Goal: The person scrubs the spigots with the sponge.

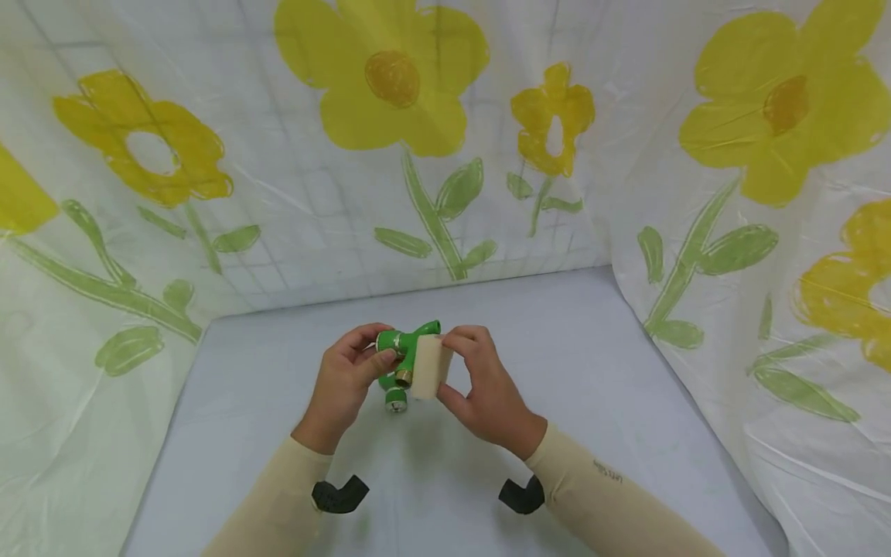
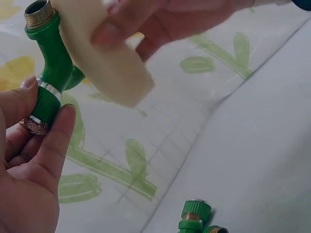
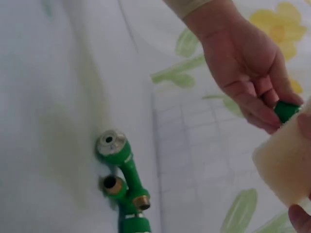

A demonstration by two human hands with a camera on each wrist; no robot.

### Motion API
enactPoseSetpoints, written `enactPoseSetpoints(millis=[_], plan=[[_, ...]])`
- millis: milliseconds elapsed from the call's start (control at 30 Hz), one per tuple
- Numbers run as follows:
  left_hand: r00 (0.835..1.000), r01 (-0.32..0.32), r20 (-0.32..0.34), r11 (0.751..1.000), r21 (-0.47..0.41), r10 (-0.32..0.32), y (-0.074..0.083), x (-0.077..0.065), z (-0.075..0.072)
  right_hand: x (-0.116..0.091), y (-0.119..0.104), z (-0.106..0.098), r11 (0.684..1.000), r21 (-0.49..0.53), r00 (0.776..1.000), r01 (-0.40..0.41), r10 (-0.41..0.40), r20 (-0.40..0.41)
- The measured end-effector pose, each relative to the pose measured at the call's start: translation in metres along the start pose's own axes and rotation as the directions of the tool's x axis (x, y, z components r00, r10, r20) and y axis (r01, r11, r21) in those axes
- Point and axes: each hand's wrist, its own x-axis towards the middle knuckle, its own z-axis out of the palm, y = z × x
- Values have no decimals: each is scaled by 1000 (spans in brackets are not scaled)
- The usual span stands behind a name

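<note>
- Green tap: one, raised off the table, by its ribbed knob in the left hand. The hand's thumb and fingers close round the knob; brass threaded end left free. Handling, as judged: stiff, with some weight for its size, smooth and liable to slip if wet; not fragile, though the thread could be marked. Best hold: the ribbed knob, for its grip, or the thick body.
- Sponge: one cream block, pinched at its edges between thumb and fingers of the right hand. Stands just beside the tap; whether they touch, cannot tell. Handling, as judged: light, soft, easily squashed. Best hold: opposite edges, lightly, broad face left bare.
- Second tap: one, green with brass threaded ends, on the table below the hands, held by neither. Probably equally stiff; take by the body.
</note>
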Motion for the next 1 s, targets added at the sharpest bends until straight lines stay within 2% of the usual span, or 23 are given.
enactPoseSetpoints(millis=[133, 200, 267, 333, 433, 500, 600, 767, 833, 900, 1000], plan=[[1000, -18, -8, 999, -31, 18, 1, -1, 2, -6, 11, 6, 992, -65, 994, -111, 110, -15], [1000, -11, -15, 1000, -28, 10, 0, -1, 2, -10, 12, 9, 989, -65, 991, -131, 131, -13], [1000, 11, -29, 1000, -27, -12, -2, -1, 4, -12, 9, 10, 994, -44, 995, -99, 98, -15], [998, 40, -46, 999, -25, -42, -5, 0, 5, -10, 3, 8, 999, -18, 999, -27, 27, -30], [995, 71, -62, 997, -40, -73, -7, 0, 8, -2, -6, 4, 997, -29, 994, 73, -75, -77], [995, 77, -54, 996, -53, -80, -8, 0, 10, 2, -7, 2, 995, -44, 989, 94, -98, -109], [997, 70, -32, 995, -73, -73, -8, -1, 11, 2, 1, 3, 996, -74, 989, 58, -67, -134], [999, 46, -7, 996, -74, -47, -7, -2, 11, -9, 22, 11, 989, -123, 991, -80, 65, -115], [999, 46, -8, 996, -77, -47, -8, -2, 12, -12, 24, 13, 988, -117, 990, -105, 93, -107], [998, 60, -22, 995, -79, -62, -9, -2, 13, -13, 21, 13, 991, -94, 991, -93, 83, -106], [993, 97, -56, 993, -66, -101, -12, -2, 16, -7, 11, 10, 998, -50, 992, -26, 20, -126]])
